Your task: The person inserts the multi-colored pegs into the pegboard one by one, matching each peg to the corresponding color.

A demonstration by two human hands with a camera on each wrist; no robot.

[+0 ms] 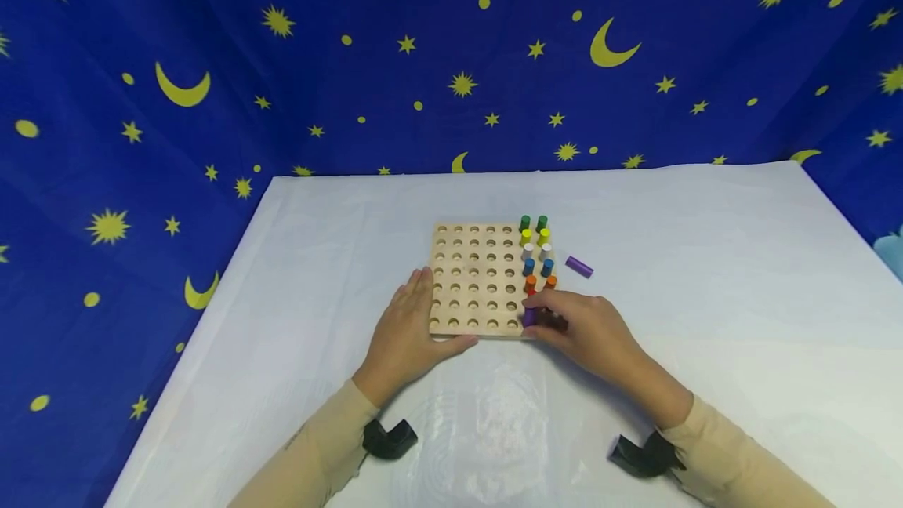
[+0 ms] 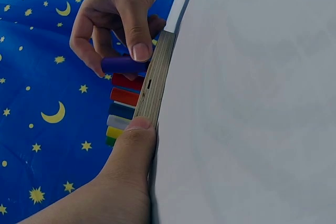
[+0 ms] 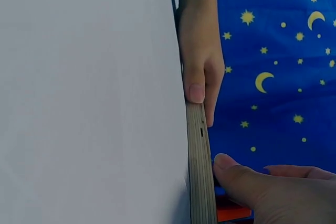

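A pale wooden pegboard (image 1: 473, 281) with rows of round holes lies on the table. My left hand (image 1: 404, 335) rests at its left edge with straight fingers, and its thumb (image 2: 139, 137) presses the front edge. At the front right corner my right hand (image 1: 589, 332) pinches an upright purple peg (image 2: 122, 65) between thumb and fingers. Whether the peg is seated in its hole cannot be told. Behind it, pairs of pegs stand in the two right columns: orange (image 1: 531, 284), blue (image 1: 547, 267), white (image 1: 528, 252), yellow (image 1: 544, 237) and green (image 1: 525, 223). Red pegs (image 2: 127, 81) are mostly hidden by the right hand.
Another purple peg (image 1: 579, 266) lies on its side on the white table (image 1: 339, 257), just right of the board. Dark blue cloth (image 1: 395, 85) with yellow moons and stars hangs behind and beside the table. Black straps with mounts (image 1: 390, 440) sit on both wrists.
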